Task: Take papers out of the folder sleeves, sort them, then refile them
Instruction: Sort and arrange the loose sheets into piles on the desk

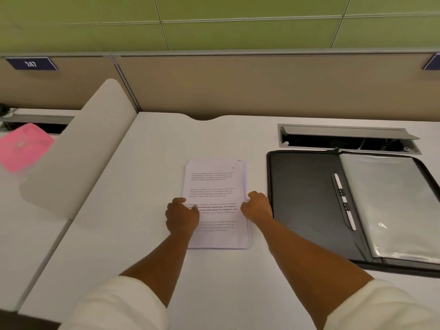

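At the far left a pink pouch (22,146) lies on the neighbouring desk, cut off from the main bench (147,163) by a pale rounded divider (78,148). On the tan back panel above it hangs a dark blue number plate (31,64).

Near the middle of the bench lies a stack of papers (215,186), its printed top sheet face up and the sheets beneath fanned slightly at the edges. The left hand (182,216) rests on the stack's left edge, fingers curled, fingertips on the top sheet; whether it pinches a sheet cannot be told. The right hand (257,207) sits at the stack's right edge, fingers bent down against the paper's side, gripping nothing that shows. Both forearms come out of white sleeves (123,306).

Just right of the papers a black zip folder (307,198) lies open flat, a white pen (344,201) held in its middle loop and clear plastic sleeves (395,206) stacked on its right half. Behind the folder a cable hatch (347,139) in the bench stands open.
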A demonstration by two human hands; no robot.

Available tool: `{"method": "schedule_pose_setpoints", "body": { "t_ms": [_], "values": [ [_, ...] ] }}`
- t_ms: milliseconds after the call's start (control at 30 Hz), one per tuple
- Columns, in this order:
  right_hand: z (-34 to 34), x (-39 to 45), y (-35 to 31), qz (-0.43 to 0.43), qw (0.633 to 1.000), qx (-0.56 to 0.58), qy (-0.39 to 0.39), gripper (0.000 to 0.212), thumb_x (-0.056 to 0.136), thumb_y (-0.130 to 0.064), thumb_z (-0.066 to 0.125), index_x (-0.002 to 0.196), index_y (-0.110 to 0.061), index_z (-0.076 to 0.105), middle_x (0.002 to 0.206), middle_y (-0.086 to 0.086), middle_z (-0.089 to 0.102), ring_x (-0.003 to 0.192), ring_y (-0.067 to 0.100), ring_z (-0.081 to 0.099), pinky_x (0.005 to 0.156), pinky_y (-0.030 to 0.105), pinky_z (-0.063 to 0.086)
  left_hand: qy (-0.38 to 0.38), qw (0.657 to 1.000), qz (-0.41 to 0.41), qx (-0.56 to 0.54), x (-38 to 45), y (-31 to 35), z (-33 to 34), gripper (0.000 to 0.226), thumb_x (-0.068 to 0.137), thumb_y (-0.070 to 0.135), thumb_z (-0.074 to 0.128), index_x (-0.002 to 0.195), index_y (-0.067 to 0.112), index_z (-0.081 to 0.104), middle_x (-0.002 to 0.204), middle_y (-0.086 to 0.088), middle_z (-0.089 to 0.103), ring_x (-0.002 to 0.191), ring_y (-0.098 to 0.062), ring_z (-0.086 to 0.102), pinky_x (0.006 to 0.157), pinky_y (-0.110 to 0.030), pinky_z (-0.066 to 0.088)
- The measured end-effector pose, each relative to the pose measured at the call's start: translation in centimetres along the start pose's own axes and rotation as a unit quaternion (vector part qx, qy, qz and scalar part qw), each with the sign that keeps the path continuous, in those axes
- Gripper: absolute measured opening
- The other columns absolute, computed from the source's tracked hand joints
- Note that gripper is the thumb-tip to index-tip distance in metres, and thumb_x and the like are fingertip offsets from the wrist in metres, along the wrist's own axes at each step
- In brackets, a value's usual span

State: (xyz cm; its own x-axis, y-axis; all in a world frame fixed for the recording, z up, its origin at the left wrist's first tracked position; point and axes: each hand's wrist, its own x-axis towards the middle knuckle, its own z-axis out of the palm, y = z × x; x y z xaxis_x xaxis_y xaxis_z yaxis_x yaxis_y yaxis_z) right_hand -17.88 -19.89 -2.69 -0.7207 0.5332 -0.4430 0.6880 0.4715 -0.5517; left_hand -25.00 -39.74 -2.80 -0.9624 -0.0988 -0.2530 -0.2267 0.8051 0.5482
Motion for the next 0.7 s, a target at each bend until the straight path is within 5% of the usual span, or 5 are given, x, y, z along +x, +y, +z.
{"method": "schedule_pose_setpoints", "body": {
  "t_ms": [167, 400, 700],
  "values": [
    [0.9, 0.8, -0.8, 0.016, 1.000, -0.012, -0.015, 0.034, 0.093, -0.014, 0.052, 0.125, -0.006, 0.054, 0.126, 0.009, 0.054, 0.098, 0.020, 0.054, 0.072, 0.026, 0.045, -0.043, 0.997, -0.056, -0.016, 1.9, -1.6, -0.5, 0.062, 0.085, 0.039, 0.075, 0.133, 0.010, 0.051, 0.135, -0.010, 0.057, 0.125, -0.030, 0.055, 0.102, -0.042, 0.046],
    [1.6, 0.9, -2.0, 0.079, 0.996, 0.003, 0.033, 0.027, 0.087, -0.011, 0.053, 0.113, -0.007, 0.055, 0.115, 0.009, 0.056, 0.097, 0.024, 0.060, 0.069, 0.030, 0.050, -0.113, 0.993, -0.022, -0.013, 4.5, -3.1, -1.7, 0.031, 0.083, 0.030, 0.078, 0.112, 0.019, 0.073, 0.116, -0.002, 0.072, 0.108, -0.025, 0.066, 0.095, -0.034, 0.052],
    [3.2, 0.8, -4.0, 0.149, 0.981, -0.026, 0.119, 0.034, 0.089, -0.017, 0.061, 0.120, -0.009, 0.051, 0.124, 0.010, 0.049, 0.108, 0.025, 0.054, 0.084, 0.035, 0.054, -0.252, 0.965, -0.003, -0.075, 8.1, -4.0, -3.3, 0.008, 0.086, 0.022, 0.071, 0.092, 0.024, 0.066, 0.101, 0.002, 0.074, 0.089, -0.020, 0.071, 0.089, -0.040, 0.059]
  ]
}}
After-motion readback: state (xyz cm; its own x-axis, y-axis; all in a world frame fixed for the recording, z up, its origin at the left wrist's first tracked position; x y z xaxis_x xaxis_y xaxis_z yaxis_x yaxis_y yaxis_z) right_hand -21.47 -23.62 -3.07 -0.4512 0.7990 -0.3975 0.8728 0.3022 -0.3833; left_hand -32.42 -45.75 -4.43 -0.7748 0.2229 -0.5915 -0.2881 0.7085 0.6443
